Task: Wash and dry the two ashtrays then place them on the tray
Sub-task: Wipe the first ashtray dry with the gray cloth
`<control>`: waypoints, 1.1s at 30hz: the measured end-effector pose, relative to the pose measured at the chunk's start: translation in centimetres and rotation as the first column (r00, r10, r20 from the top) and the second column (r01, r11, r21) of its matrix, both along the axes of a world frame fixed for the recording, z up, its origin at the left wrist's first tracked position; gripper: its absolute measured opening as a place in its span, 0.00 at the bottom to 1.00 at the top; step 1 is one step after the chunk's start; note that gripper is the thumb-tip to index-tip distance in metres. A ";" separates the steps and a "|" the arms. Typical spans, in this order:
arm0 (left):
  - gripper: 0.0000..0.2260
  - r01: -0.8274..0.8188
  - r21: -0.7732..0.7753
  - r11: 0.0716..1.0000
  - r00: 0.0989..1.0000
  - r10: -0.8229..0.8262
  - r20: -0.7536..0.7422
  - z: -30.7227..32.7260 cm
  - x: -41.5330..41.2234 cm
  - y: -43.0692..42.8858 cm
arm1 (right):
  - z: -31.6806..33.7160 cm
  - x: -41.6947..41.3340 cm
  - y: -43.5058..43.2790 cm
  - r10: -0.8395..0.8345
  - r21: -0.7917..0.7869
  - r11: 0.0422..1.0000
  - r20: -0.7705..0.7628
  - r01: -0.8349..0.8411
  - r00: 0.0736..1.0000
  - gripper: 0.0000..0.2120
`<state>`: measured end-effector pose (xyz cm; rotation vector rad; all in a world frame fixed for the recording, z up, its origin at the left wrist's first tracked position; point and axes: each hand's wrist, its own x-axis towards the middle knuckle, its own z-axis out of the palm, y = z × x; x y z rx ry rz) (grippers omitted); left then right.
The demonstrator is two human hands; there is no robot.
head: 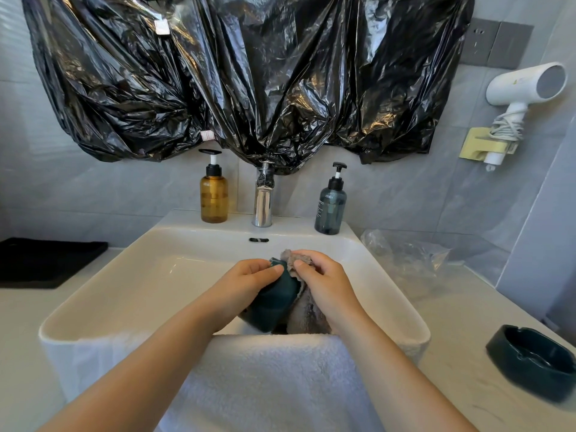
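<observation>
Over the white sink (103, 294), my left hand (246, 283) grips a dark green ashtray (272, 304), held on edge. Pressed against that ashtray's right side, my right hand (324, 285) clutches a grey cloth (307, 313), which hangs down below it. A second dark green ashtray (533, 361) rests on the counter at the far right, apart from both hands. On the counter at the far left lies a black tray (46, 261) with nothing on it.
A chrome tap (263, 198) stands behind the basin between an amber pump bottle (213, 191) and a dark pump bottle (330, 205). A white towel (265, 381) drapes over the sink's front rim. Crumpled clear plastic (408, 254) lies right of the sink. A hairdryer (523, 88) hangs on the wall.
</observation>
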<state>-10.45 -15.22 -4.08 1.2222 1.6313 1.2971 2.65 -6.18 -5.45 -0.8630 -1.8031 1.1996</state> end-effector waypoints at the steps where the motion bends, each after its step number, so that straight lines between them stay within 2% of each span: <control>1: 0.13 -0.029 -0.003 1.000 1.000 0.029 -0.005 0.0 0.0 0.0 | 0.0 -0.1 -0.1 0.018 0.014 1.000 0.019 -0.019 1.000 0.12; 5: 0.11 -0.113 0.020 0.993 0.992 0.114 -0.053 -0.1 -0.2 0.0 | 0.1 -0.1 -0.2 0.019 0.075 0.997 0.044 -0.022 0.999 0.14; 9: 0.11 -0.168 0.080 0.983 0.976 0.177 -0.128 0.0 0.0 0.1 | 0.0 0.0 0.0 -0.052 0.032 0.998 0.042 0.051 0.998 0.15; 12: 0.12 -0.224 0.111 0.968 0.965 0.236 -0.111 0.1 -0.2 0.0 | 0.3 0.2 -0.3 0.002 0.050 0.999 -0.001 -0.002 1.000 0.13; 15: 0.12 -0.229 0.124 0.966 0.967 0.240 -0.086 0.0 -0.3 0.0 | 0.5 0.2 -0.8 0.078 0.139 0.987 0.040 -0.082 0.996 0.14; 17: 0.11 -0.173 0.130 0.976 0.978 0.186 -0.095 0.0 -0.2 -0.1 | 0.6 0.1 -0.6 0.089 0.097 0.991 0.034 -0.092 0.995 0.15; 19: 0.09 -0.108 0.149 0.983 0.987 0.124 -0.101 0.0 -0.1 -0.2 | 0.8 -0.1 -0.4 0.056 -0.014 0.998 0.013 -0.055 0.998 0.15; 21: 0.08 -0.077 0.174 0.982 0.993 0.091 -0.075 0.1 -0.1 -0.3 | 0.7 0.0 -0.2 0.017 -0.117 0.993 -0.022 -0.020 1.000 0.15; 23: 0.07 -0.054 0.181 0.982 0.997 0.062 -0.039 0.2 0.0 -0.4 | 0.5 0.2 0.1 0.002 -0.157 0.987 -0.084 -0.015 0.996 0.13; 25: 0.05 -0.029 0.153 0.988 0.999 0.033 -0.021 0.3 0.2 -0.4 | 0.5 0.4 0.1 0.012 -0.113 0.993 -0.090 -0.022 0.996 0.12; 28: 0.05 -0.020 0.098 0.995 1.000 0.022 -0.018 0.4 0.5 -0.4 | 0.6 0.6 -0.3 0.044 -0.020 0.999 -0.018 -0.045 0.999 0.13; 33: 0.06 -0.073 0.121 0.990 0.997 0.074 0.001 0.1 -0.2 -0.3 | 0.5 0.3 -0.5 0.036 0.127 0.991 0.024 -0.039 0.999 0.14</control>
